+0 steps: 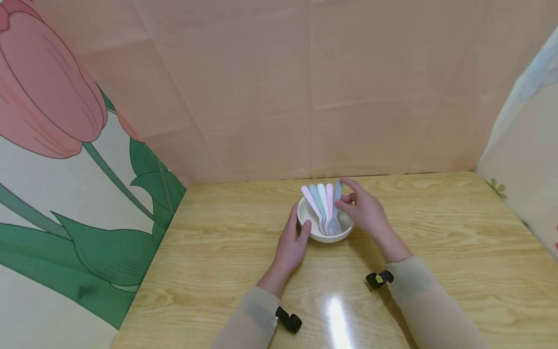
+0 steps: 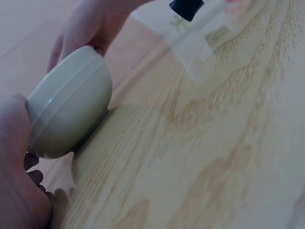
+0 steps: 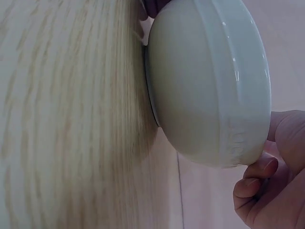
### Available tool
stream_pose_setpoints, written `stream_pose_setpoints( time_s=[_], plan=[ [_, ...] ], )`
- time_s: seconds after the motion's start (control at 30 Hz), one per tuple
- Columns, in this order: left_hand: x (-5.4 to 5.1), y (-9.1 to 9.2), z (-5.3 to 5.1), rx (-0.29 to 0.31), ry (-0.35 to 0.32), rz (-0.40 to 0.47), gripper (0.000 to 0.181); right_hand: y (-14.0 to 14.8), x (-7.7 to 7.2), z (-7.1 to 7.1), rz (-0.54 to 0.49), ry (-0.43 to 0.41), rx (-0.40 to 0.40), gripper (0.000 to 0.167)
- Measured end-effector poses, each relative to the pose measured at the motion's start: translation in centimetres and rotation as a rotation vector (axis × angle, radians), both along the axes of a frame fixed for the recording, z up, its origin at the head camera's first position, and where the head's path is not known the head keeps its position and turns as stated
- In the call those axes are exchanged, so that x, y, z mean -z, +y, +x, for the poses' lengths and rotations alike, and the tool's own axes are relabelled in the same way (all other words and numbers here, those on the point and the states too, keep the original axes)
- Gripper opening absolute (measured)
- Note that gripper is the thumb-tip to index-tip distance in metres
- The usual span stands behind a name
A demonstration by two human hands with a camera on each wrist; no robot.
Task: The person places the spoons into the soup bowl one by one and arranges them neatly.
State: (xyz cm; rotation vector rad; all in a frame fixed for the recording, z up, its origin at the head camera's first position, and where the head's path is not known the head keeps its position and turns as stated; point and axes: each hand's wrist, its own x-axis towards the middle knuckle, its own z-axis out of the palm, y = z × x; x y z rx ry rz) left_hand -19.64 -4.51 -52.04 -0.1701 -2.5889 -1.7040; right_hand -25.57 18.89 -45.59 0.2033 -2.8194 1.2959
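Note:
A white bowl [image 1: 327,239] stands on the table with several pastel spoons leaning in it, handles fanned toward the far rim. My left hand [image 1: 291,246] holds the bowl at its left side, thumb by the near rim. At the right side, my right hand [image 1: 368,209] pinches the handle of a blue-grey spoon [image 1: 333,228], whose head lies inside the bowl. Left of it are a pink spoon [image 1: 329,193], a white spoon [image 1: 321,191], a teal spoon [image 1: 313,191] and another pink one. Both wrist views show the bowl's outer wall [image 3: 200,86]; the spoons are hidden there.
The wood-grain table [image 1: 209,261] extends around the bowl. Behind it rises a pinkish cloth backdrop [image 1: 305,97], close to the bowl's far side. A tulip-printed panel [image 1: 100,203] borders the left and a pale panel [image 1: 523,160] the right.

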Motion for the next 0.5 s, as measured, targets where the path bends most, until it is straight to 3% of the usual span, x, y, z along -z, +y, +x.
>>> stream_pose_setpoints(
  time_s=[0.23, 0.5],
  plan=[
    [0.01, 0.25, 0.02, 0.005, -0.014, -0.005, 0.071, -0.19, 0.28, 0.01, 0.140, 0.059, 0.022, 0.071],
    [-0.19, 0.24, 0.01, 0.009, -0.012, -0.009, 0.072, -0.21, 0.36, 0.07, 0.174, 0.093, 0.036, 0.064]
  ],
)
